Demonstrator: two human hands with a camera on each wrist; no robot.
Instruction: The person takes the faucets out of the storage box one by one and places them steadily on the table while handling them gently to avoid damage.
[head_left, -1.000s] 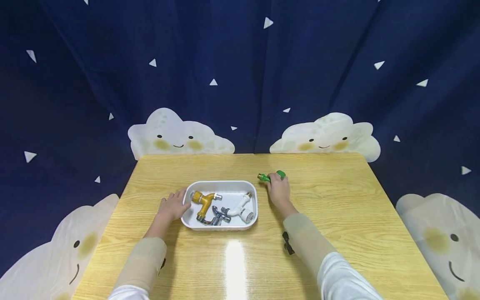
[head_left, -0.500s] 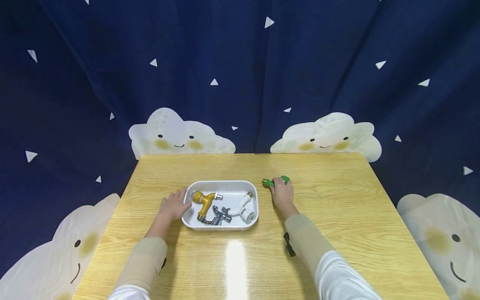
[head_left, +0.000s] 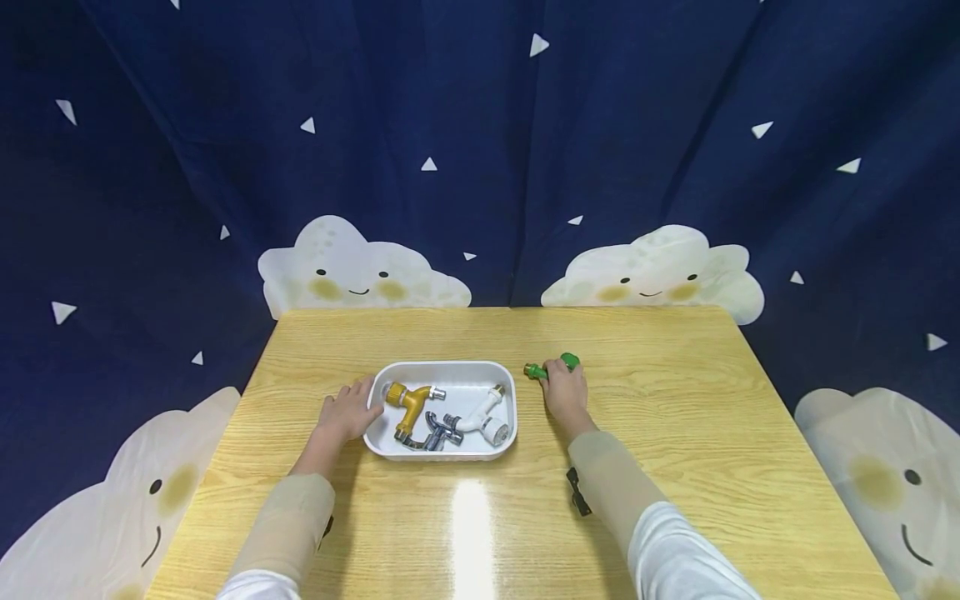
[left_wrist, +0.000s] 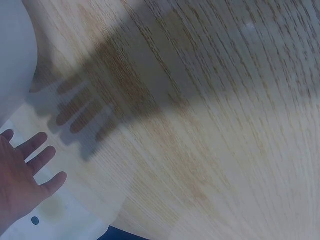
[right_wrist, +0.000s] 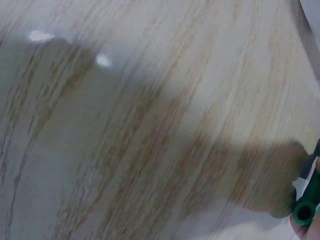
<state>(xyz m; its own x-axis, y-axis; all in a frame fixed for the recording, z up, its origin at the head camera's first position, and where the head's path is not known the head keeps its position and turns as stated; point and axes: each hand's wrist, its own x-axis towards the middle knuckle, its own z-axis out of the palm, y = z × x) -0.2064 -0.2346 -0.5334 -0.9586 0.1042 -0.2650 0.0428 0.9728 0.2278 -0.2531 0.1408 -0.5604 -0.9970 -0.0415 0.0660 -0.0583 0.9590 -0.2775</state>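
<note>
Head view: three taps sat in the tray; seemingly just the green tap was left, gripped by the right hand off its far-right corner. Left hand relaxed, at the left edge.

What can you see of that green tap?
The green tap has a brass-coloured end pointing left, a green knob at the other, and a hollow round opening. It might be painted metal or plastic. The right hand holds its middle, right of the white tray. Whether it touches the table, I can't tell.
</note>
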